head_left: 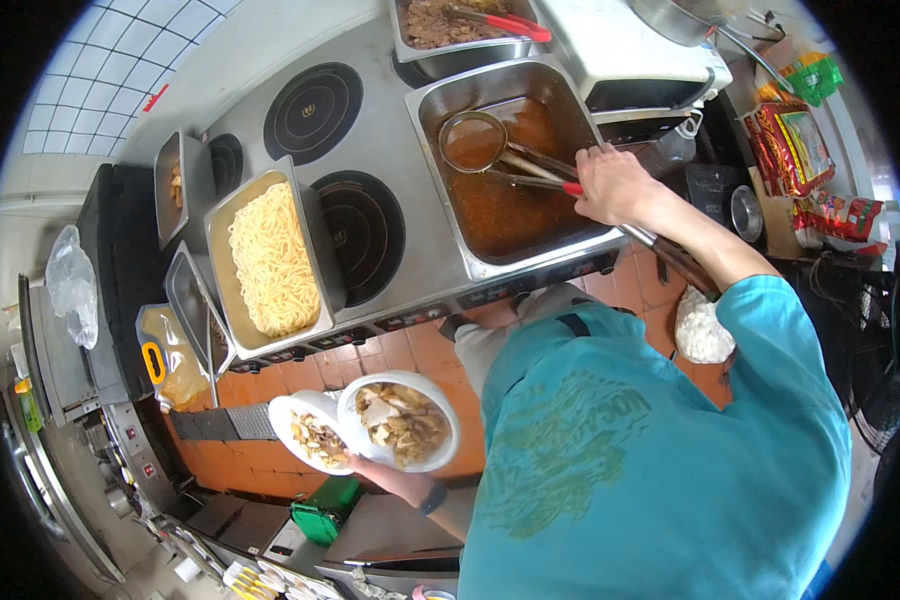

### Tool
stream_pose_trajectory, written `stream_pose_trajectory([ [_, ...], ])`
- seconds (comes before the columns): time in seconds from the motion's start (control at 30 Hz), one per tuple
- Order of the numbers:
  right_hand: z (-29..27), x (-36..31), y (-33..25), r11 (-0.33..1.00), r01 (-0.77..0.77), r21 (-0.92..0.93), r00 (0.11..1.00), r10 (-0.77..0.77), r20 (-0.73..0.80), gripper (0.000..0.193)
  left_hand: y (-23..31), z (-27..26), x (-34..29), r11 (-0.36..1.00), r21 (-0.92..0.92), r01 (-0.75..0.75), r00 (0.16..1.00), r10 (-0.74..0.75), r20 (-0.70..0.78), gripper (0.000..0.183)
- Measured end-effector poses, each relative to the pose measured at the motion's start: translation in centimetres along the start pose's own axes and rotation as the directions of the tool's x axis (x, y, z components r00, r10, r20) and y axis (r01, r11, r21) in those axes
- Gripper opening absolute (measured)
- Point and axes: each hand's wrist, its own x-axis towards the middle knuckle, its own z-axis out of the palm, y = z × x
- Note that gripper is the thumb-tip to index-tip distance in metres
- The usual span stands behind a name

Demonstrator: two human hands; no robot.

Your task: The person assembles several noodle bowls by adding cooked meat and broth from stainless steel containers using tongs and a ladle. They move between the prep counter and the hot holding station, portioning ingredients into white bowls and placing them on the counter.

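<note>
My left hand [378, 472] holds two white plates side by side over the floor, gripping them from below at the rim. The nearer plate [448, 452] and the smaller-looking plate [282, 424] both carry sliced, browned food. My right hand [615, 185] is closed around red-handled tongs [520, 181], whose metal arms reach over a deep steel pan [432, 100]. Brown broth [515, 225] fills that pan. A round ladle [473, 140] rests in the broth beside the tongs, its long handle passing under my right hand.
Noodles [270, 260] fill a steel pan left of the black hob rings [360, 238]. Behind the broth stands a tray of cooked meat [440, 25] with another pair of red tongs [515, 24]. A white appliance [630, 50] and red packets [788, 148] are at right. Tiled floor [250, 480] lies below.
</note>
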Motion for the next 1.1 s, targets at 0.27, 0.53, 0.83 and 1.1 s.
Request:
stream_pose_trajectory([
  [0.27,-4.5,-2.2,1.9,0.989,-0.071,0.129,0.98,0.045,0.194,0.069,-0.2,2.7,0.9,0.992,-0.044,0.115,0.991,-0.111,0.08,0.072],
  [0.53,-7.1,-6.6,6.3,0.952,0.003,0.305,0.998,-0.023,0.062,0.045,0.0,4.1,1.2,0.987,-0.058,0.15,0.978,-0.14,0.154,0.071],
  [0.83,-7.4,-5.7,7.2,0.707,-0.09,0.701,0.993,0.006,0.122,0.029,-0.6,3.6,3.2,0.967,-0.148,0.208,0.956,-0.169,0.24,0.061],
  [1.1,-8.8,-1.8,5.8,0.612,-0.026,0.79,0.995,-0.06,0.079,0.028,-0.8,2.0,2.5,0.963,-0.19,0.191,0.975,-0.164,0.148,0.065],
])
